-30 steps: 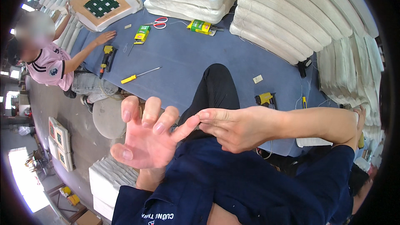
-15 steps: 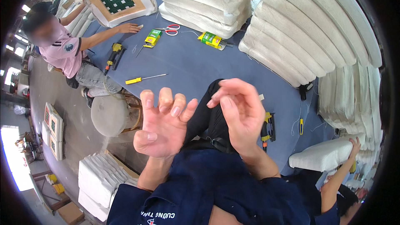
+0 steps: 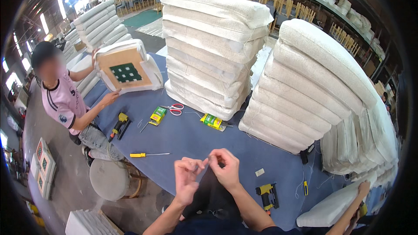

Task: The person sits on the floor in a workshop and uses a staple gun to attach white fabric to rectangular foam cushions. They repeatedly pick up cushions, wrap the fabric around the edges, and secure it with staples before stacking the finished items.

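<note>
Blue counter fronts worker. Left hand half-curled, grip unclear; right hand narrowed to pinch at left fingertips, apparently steadying; any held item too small to tell. Screwdriver, nail gun on counter either side, likely for reach. Farther: scissors; cushions stacked, probably saving space.

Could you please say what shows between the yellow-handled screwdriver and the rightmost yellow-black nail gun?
In the head view: the bare left hand, right hand and dark trousers.
</note>
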Available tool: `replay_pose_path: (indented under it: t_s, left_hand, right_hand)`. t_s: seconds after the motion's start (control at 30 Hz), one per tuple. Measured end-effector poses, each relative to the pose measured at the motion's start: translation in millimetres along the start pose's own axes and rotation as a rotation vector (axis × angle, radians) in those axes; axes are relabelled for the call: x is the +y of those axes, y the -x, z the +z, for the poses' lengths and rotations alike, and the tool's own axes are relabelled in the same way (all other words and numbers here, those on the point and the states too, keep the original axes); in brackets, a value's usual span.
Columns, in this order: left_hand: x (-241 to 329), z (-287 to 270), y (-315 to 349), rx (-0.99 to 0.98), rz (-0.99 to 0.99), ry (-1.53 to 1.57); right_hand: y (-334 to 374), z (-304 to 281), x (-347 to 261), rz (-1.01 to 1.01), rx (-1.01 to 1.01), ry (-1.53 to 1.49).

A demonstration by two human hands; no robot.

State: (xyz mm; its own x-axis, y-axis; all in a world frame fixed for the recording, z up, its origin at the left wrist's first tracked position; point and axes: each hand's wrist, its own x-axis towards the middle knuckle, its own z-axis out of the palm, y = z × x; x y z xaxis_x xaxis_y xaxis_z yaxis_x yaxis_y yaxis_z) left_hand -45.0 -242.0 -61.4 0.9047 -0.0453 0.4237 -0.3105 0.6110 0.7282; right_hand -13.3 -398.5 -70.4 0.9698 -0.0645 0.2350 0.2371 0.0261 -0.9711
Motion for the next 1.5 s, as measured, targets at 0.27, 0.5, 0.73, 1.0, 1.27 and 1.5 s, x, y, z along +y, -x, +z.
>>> replay_pose_path:
  t_s: [0.27,0.5,0.73,1.0,1.27,1.5]
  left_hand:
    - [9,1,-178,-0.658,0.378,-1.272]
    - [-31,86,-419,-0.584,0.972,-1.762]
    - [-75,163,-536,-0.333,0.853,-2.169]
    - [-59,172,-581,-0.291,0.879,-2.226]
    - [-5,153,-586,-0.491,1.090,-2.510]
    - [90,61,-477,-0.437,1.085,-2.345]
  right_hand:
    - [58,-156,188,0.382,0.070,0.791]
    - [245,-234,299,1.277,-0.023,-0.015]
    - [295,-225,242,1.113,0.638,0.073]
    - [268,-235,260,1.105,0.702,0.150]
    - [262,-239,259,1.053,0.613,0.147]
    - [292,-219,249,0.940,0.619,0.124]
